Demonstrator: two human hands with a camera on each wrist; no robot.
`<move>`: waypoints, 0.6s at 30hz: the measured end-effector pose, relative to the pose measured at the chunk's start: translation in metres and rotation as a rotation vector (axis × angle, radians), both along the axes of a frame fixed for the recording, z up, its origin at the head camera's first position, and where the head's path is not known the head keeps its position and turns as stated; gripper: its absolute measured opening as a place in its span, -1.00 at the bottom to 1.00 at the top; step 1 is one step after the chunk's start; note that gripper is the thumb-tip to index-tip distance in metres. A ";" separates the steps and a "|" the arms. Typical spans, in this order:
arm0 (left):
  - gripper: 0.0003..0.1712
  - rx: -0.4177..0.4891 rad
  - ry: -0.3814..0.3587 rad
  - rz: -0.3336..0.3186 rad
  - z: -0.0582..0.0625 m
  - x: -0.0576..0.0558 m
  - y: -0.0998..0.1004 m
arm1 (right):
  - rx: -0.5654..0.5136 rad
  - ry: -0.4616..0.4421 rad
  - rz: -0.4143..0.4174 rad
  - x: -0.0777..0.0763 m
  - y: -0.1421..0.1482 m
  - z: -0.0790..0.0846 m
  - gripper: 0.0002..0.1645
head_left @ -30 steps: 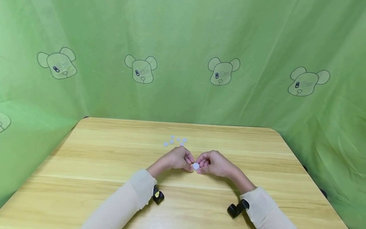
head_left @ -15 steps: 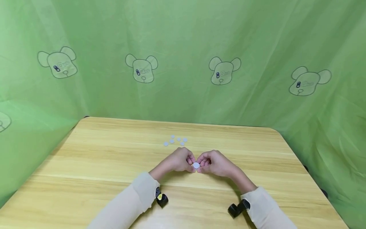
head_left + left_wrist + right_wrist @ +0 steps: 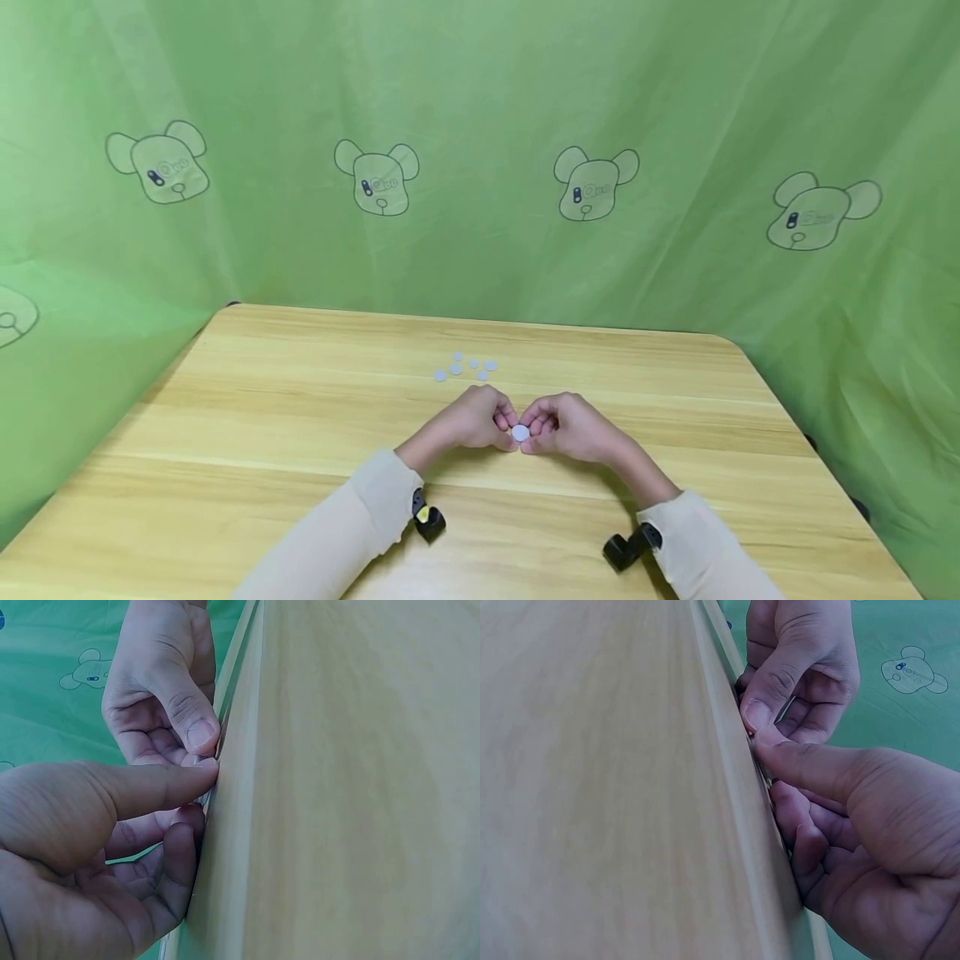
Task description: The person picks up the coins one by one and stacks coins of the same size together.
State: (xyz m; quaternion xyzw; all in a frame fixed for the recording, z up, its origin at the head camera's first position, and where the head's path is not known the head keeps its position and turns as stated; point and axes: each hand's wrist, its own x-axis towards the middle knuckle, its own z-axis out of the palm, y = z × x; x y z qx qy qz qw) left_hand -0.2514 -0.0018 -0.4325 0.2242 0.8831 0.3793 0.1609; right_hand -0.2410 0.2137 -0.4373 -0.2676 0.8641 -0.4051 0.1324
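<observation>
A small white round disc (image 3: 521,432) lies flat between my two hands, close over the middle of the table. My left hand (image 3: 480,417) holds it at the left edge with thumb and curled fingers. From the other side my right hand (image 3: 573,427) pinches the right edge in the same way. Both thumbs nearly meet at the near side of the disc. In the left wrist view the left thumb (image 3: 161,784) hides most of the disc; the right wrist view shows the right thumb (image 3: 810,761) with its tip beside the left one.
Several similar white discs, among them a left one (image 3: 440,376) and a right one (image 3: 491,366), lie scattered beyond my left hand. The wooden table (image 3: 300,400) reaches back to a green curtain (image 3: 480,250) with printed bear heads. A black wrist camera (image 3: 429,521) sits below the left sleeve.
My left hand has shifted slightly right, closer around the disc. The right hand keeps its hold. The whole head view has drifted a little.
</observation>
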 end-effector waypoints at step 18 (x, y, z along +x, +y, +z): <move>-0.76 0.017 -0.031 0.014 0.004 0.003 0.000 | 0.018 0.007 0.000 0.000 -0.002 -0.001 -0.77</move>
